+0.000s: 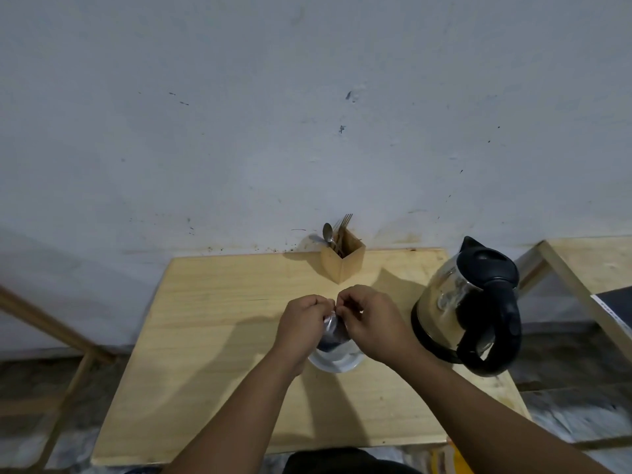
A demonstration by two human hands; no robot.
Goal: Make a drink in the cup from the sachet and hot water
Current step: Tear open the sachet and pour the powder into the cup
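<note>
A small dark sachet (333, 331) with a silvery top edge hangs upright between both hands, just above the white cup (337, 362) on the wooden table (212, 336). My left hand (301, 326) pinches the sachet's top from the left, and my right hand (371, 319) pinches it from the right. The hands hide most of the cup; only its near rim shows. Whether the sachet is torn open is not visible. A steel kettle (468, 302) with a black lid and handle stands to the right of my hands.
A wooden cutlery holder (342, 261) with a spoon and forks stands at the table's back edge against the wall. A wooden frame (564, 268) sits to the right of the kettle, and another wooden frame (51, 333) stands on the left.
</note>
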